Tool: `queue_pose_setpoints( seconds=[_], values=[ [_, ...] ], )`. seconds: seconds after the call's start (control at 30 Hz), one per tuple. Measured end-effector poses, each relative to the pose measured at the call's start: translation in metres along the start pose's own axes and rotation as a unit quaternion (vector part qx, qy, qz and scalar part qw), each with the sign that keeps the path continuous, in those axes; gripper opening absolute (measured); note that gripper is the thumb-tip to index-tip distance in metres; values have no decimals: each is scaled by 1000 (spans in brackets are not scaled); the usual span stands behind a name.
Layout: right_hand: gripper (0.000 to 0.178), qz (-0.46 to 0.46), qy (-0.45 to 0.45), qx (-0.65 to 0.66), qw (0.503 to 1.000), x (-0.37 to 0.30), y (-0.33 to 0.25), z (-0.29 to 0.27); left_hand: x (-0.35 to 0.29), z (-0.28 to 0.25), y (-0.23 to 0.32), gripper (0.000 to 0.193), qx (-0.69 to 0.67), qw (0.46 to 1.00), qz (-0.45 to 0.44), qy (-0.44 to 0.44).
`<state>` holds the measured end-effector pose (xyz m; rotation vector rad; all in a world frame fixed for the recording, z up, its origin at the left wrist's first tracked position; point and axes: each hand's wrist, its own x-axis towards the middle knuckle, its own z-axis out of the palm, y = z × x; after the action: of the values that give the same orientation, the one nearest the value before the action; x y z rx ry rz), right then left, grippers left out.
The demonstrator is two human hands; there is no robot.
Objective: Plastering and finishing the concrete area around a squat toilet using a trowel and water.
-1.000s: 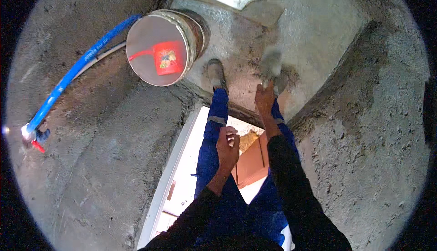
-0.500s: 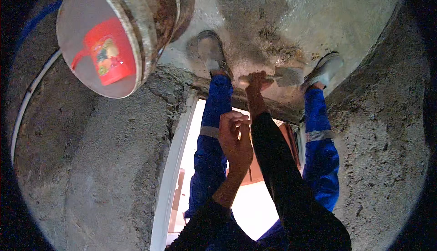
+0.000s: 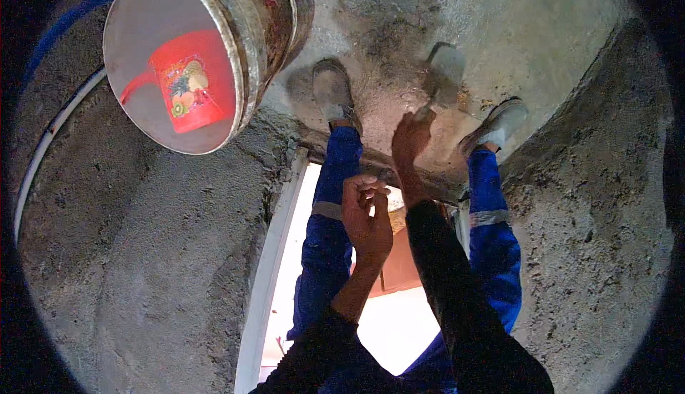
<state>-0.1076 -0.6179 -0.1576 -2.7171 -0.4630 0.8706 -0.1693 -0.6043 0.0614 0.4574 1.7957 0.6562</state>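
To the right of the bucket [image 3: 260, 19], we see the trowel [image 3: 444, 83], its blade against the grey floor [image 3: 535, 30] and its handle gripped in the right hand [image 3: 412, 137]; nearer us than the bucket, also to its right, is the left hand [image 3: 369, 215], fingers curled, whether around anything we cannot tell; inside the bucket we note a red mug [image 3: 194, 83]

we see a grey, damp-looking concrete floor [image 3: 528, 44], darker in patches toward twelve o'clock. on it we have a stained bucket [image 3: 267, 26] standing at ten o'clock, our left shoe [image 3: 332, 83] at twelve and our right shoe [image 3: 499, 121] at two.
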Motion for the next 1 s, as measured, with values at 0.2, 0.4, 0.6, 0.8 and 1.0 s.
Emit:
queue_pose_setpoints(
  seconds=[0.2,0.4,0.6,0.8,1.0],
  values=[
    [28,-198,-80,3,977,-10,13,-30,1,7,-1,16,-5,1000,-18,-2],
    [48,-132,-321,158,925,-71,-81,44,14,-47,4,14,22,999,12,36],
    [49,-164,-132,83,974,-1,-58,112,5,-3,-18,14,76,995,70,7],
    [42,-51,-84,249,964,40,1,84,-5,8,-17,17,68,997,28,-16],
    [21,184,-66,517,833,43,66,26,-5,-2,-19,16,75,996,50,-25]
  ],
)
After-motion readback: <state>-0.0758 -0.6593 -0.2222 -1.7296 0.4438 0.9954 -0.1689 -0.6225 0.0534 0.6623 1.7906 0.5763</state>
